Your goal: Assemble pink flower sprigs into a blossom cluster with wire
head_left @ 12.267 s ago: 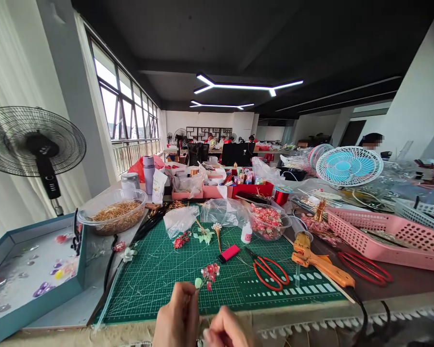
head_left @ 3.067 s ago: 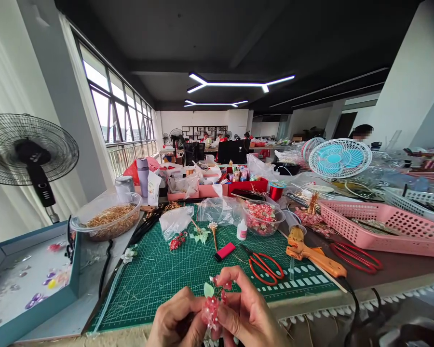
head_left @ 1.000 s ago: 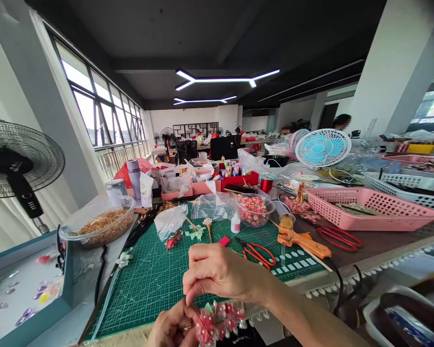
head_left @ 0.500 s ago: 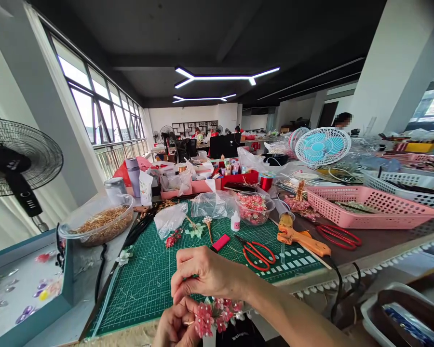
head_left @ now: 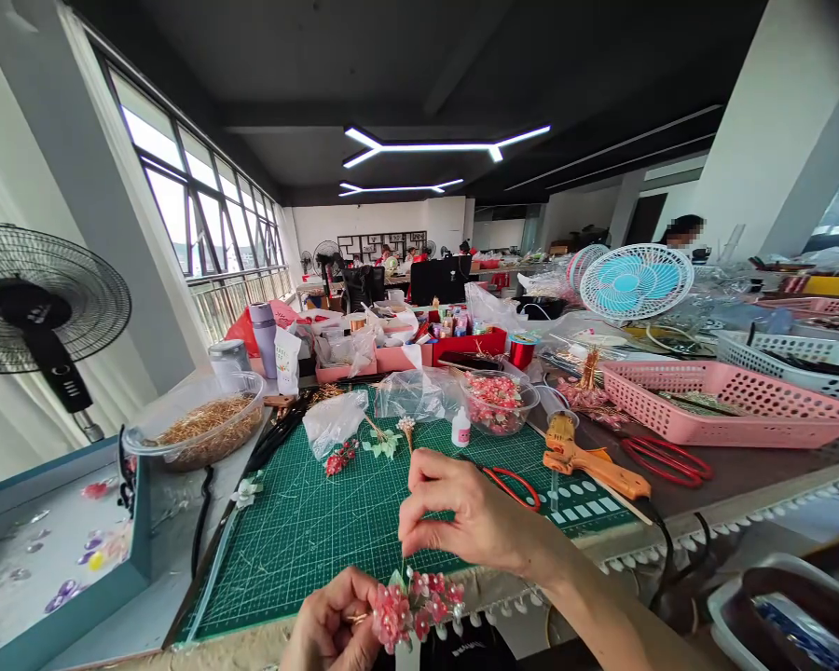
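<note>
My left hand (head_left: 332,620) is closed on the stem end of a pink beaded flower spray (head_left: 419,610), whose petals carry pearl beads and a few green leaves. The spray is held at the near edge of the green cutting mat (head_left: 286,540). Just above the flowers, my right hand (head_left: 454,508) pinches the upper end of what looks like a thin wire (head_left: 403,556), which runs down to the spray. Red-handled scissors (head_left: 514,486) lie partly hidden behind the right hand. A small white glue bottle (head_left: 460,428) stands further back on the mat.
An orange glue gun (head_left: 594,466) lies at the right, with red-handled pliers or scissors (head_left: 667,460) behind it. A pink basket (head_left: 734,424) and a bowl of pink flowers (head_left: 498,405) are further back. At the left are a tub of gold pieces (head_left: 196,438) and a blue-green box (head_left: 108,592).
My right hand has moved up and to the right, away from my left hand, uncovering more of the spray. The left hand has moved slightly left and still holds the flowers.
</note>
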{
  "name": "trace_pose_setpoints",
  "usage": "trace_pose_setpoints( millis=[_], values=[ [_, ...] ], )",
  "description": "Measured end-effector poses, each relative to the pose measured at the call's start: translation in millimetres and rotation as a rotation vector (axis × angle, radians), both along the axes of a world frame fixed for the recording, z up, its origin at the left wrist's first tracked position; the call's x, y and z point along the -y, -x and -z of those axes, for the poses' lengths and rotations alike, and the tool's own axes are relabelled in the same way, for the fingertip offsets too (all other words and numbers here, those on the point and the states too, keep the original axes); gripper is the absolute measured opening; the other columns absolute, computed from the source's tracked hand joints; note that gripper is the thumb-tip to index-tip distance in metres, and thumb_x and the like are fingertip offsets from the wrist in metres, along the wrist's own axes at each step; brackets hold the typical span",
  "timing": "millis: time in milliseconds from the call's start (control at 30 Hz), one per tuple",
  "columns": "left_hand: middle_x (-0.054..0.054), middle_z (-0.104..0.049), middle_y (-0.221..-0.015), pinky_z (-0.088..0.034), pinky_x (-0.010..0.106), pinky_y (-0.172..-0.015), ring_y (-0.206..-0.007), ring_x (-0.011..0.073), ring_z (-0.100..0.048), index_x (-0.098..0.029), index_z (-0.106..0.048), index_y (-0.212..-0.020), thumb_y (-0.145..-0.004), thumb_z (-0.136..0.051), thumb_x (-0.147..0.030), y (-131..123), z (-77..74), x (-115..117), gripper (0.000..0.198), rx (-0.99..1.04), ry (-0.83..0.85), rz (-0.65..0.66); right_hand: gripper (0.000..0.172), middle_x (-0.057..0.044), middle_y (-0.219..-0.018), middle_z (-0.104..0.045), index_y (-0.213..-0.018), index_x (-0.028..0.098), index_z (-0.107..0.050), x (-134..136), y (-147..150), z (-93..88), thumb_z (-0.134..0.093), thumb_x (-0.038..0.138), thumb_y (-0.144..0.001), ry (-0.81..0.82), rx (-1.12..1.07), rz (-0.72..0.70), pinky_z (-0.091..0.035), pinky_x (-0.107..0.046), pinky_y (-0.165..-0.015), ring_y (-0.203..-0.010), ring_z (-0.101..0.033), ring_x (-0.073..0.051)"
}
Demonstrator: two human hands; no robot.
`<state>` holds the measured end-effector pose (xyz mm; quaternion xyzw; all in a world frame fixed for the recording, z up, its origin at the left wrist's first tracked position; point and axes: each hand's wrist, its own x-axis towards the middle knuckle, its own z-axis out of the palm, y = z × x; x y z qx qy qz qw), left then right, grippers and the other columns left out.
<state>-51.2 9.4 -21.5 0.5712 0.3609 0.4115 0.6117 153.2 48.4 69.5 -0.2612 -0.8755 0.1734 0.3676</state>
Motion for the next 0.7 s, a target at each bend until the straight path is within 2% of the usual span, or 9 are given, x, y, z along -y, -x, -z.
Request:
trace_pose_setpoints(
  millis=[100, 233, 333, 400, 467, 600, 633, 700],
  values=[
    [-0.004, -0.041, -0.055, -0.018, 0.022, -0.05, -0.051, 0.0073, -0.026, -0.015, -0.057, -0.072, -0.07, -0.063, -0.06, -2.2, -0.4, -1.9, 0.046, -0.059, -0.003, 0.009, 0.013, 0.002, -0.077, -0.04, -0.07, 0.017, -0.067, 10.3, 5.4, -8.0, -0.076, 0.026, -0.071, -0.177, 0.159, 0.029, -0.041, -0.023, -0.07, -0.074, -0.045, -0.012],
    [-0.006, -0.033, -0.054, -0.018, 0.021, -0.047, -0.049, 0.0072, -0.023, -0.018, -0.047, -0.068, -0.068, -0.056, -0.069, -8.4, -7.1, -2.2, 0.052, -0.12, -0.045, 0.124, 0.016, 0.001, -0.075, -0.042, -0.068, 0.016, -0.064, 14.7, 20.3, -10.9, -0.07, 0.026, -0.079, -0.424, 0.257, 0.031, -0.039, -0.024, -0.07, -0.073, -0.041, -0.013],
    [-0.006, -0.032, -0.054, -0.019, 0.021, -0.047, -0.049, 0.0072, -0.022, -0.018, -0.045, -0.062, -0.067, -0.058, -0.068, -8.3, -10.7, -0.5, 0.052, -0.104, -0.088, 0.077, 0.02, 0.001, -0.074, -0.044, -0.067, 0.016, -0.065, 11.5, 27.2, -7.0, -0.065, 0.028, -0.084, -0.483, 0.222, 0.008, -0.039, -0.024, -0.069, -0.072, -0.041, -0.013],
    [-0.005, -0.036, -0.053, -0.02, 0.021, -0.047, -0.05, 0.0074, -0.025, -0.016, -0.052, -0.062, -0.071, -0.06, -0.062, -4.5, -10.1, -0.7, 0.047, -0.111, -0.103, 0.024, 0.026, 0.001, -0.073, -0.043, -0.067, 0.016, -0.065, 10.0, 27.5, -4.9, -0.061, 0.033, -0.086, -0.438, 0.148, 0.015, -0.038, -0.023, -0.067, -0.072, -0.042, -0.013],
    [-0.003, -0.041, -0.053, -0.021, 0.021, -0.047, -0.049, 0.0076, -0.027, -0.015, -0.058, -0.066, -0.073, -0.063, -0.056, -0.5, -9.2, -2.6, 0.041, -0.15, -0.108, 0.042, 0.03, 0.001, -0.072, -0.042, -0.067, 0.015, -0.066, 9.8, 26.9, -4.3, -0.058, 0.038, -0.086, -0.393, 0.09, 0.02, -0.038, -0.023, -0.066, -0.071, -0.042, -0.012],
    [-0.005, -0.036, -0.052, -0.019, 0.019, -0.044, -0.047, 0.0067, -0.024, -0.015, -0.06, -0.062, -0.068, -0.073, -0.043, 1.0, -11.6, -5.2, 0.031, -0.235, -0.176, 0.092, 0.02, 0.001, -0.073, -0.042, -0.068, 0.015, -0.067, 3.0, 29.8, -4.7, -0.068, 0.031, -0.079, -0.308, 0.07, -0.135, -0.039, -0.023, -0.067, -0.073, -0.043, -0.012],
    [-0.005, -0.036, -0.051, -0.019, 0.02, -0.044, -0.046, 0.0063, -0.024, -0.015, -0.061, -0.062, -0.068, -0.073, -0.042, 0.7, -12.2, -4.1, 0.03, -0.231, -0.185, 0.092, 0.016, 0.002, -0.073, -0.042, -0.067, 0.015, -0.067, -1.4, 30.3, -4.2, -0.072, 0.027, -0.076, -0.223, 0.062, -0.163, -0.039, -0.022, -0.067, -0.072, -0.044, -0.011],
    [-0.003, -0.043, -0.049, -0.019, 0.021, -0.043, -0.044, 0.0063, -0.027, -0.015, -0.064, -0.063, -0.069, -0.071, -0.046, 1.1, -11.4, 0.7, 0.032, -0.18, -0.189, 0.044, 0.015, 0.004, -0.071, -0.042, -0.064, 0.016, -0.066, -11.0, 29.3, -0.5, -0.078, 0.022, -0.069, 0.037, 0.023, -0.127, -0.038, -0.02, -0.062, -0.068, -0.044, -0.01]
  ],
)
